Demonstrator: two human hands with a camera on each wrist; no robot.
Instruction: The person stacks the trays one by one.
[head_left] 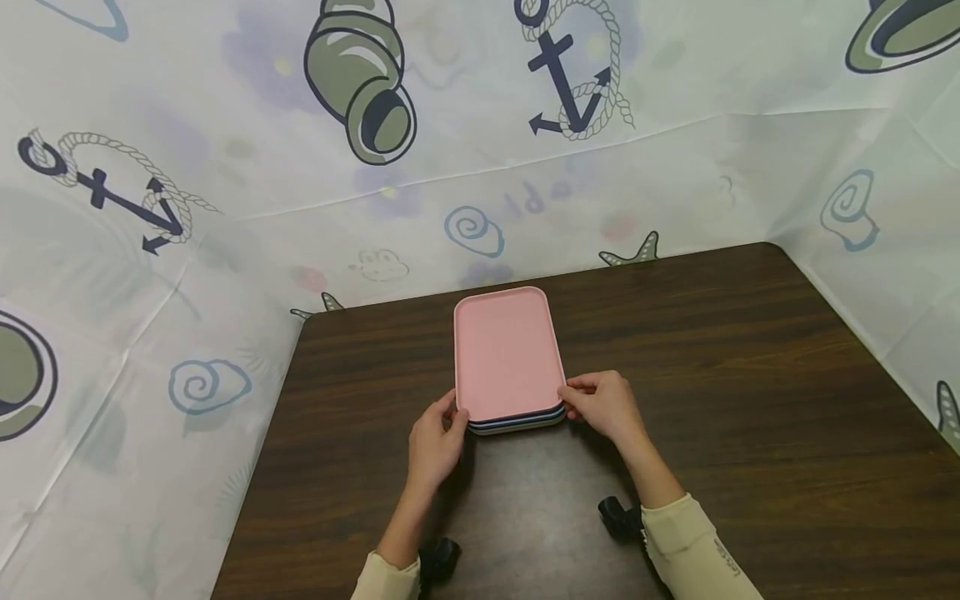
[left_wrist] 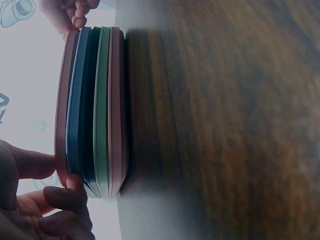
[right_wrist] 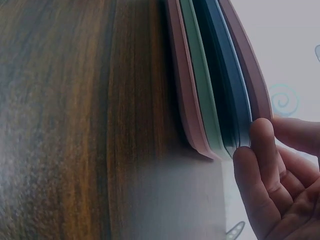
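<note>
A stack of rounded rectangular trays lies on the dark wooden table, a pink tray [head_left: 508, 354] uppermost. Beneath it, a blue tray [left_wrist: 76, 110], a darker one, a green tray [left_wrist: 101, 110] and another pink tray [left_wrist: 116, 110] show their edges in the left wrist view. My left hand [head_left: 435, 442] pinches the top pink tray at its near left corner, thumb on the rim and fingertips under or against its side. At the near right corner my right hand [head_left: 602, 404] does the same. Whether the fingertips also touch the blue tray, I cannot tell.
The wood-grain table [head_left: 712, 375] extends to both sides of the stack. A white cloth [head_left: 465, 167] printed with anchors and shells hangs behind and beside it. Black wrist cameras [head_left: 619, 518] sit at both cuffs.
</note>
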